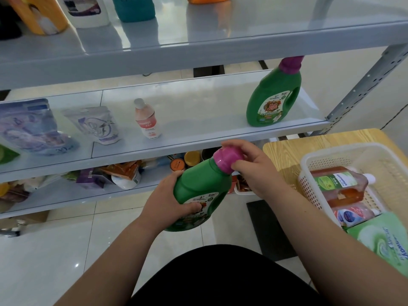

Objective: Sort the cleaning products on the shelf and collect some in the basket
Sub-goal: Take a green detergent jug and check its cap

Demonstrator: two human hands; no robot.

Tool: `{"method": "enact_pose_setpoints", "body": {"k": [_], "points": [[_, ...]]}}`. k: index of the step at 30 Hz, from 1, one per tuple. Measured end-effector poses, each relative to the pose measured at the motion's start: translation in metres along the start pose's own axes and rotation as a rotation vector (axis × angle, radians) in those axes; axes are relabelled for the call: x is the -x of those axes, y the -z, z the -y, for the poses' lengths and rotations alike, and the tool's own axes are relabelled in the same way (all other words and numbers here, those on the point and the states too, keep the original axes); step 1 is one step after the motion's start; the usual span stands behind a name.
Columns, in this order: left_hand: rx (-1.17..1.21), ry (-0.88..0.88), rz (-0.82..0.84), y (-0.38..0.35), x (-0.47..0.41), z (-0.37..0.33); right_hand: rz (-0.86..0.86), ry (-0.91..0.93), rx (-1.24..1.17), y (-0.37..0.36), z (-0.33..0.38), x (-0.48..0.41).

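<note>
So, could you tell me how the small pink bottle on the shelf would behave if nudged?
The small pink bottle stands tall on a narrow base, so it would probably tip easily. Its round body suggests it might then roll.

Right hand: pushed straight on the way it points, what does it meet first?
The pink cap of the green bottle, which the right hand grips; beyond it, probably the shelf edge, depth unclear.

One wide-angle view is taken from the head — aimed forward and steeply down. The shelf is faced head-on at close range, its boards bowed by the lens. The left hand, right hand and held bottle are framed nearest, mid-picture — the basket is caught at the right edge.
</note>
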State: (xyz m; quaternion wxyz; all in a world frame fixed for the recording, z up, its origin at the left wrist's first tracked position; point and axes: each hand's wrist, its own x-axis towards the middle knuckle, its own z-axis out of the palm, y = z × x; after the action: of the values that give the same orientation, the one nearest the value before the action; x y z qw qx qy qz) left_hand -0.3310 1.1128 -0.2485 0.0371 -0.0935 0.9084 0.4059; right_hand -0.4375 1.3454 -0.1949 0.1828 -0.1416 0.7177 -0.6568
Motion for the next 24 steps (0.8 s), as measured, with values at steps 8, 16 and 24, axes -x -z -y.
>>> {"method": "enact_pose_setpoints", "body": {"k": [8, 16, 24], "points": [[0.117, 0.006, 0.005, 0.002, -0.002, 0.002, 0.017, -0.057, -0.398, 0.008, 0.005, -0.004], [0.186, -0.011, -0.01, 0.002, -0.004, 0.001, 0.043, -0.095, -0.679, 0.014, 0.005, -0.01], [0.188, 0.012, 0.0, -0.002, -0.005, 0.003, 0.036, -0.099, -0.644, 0.018, 0.007, -0.009]]}}
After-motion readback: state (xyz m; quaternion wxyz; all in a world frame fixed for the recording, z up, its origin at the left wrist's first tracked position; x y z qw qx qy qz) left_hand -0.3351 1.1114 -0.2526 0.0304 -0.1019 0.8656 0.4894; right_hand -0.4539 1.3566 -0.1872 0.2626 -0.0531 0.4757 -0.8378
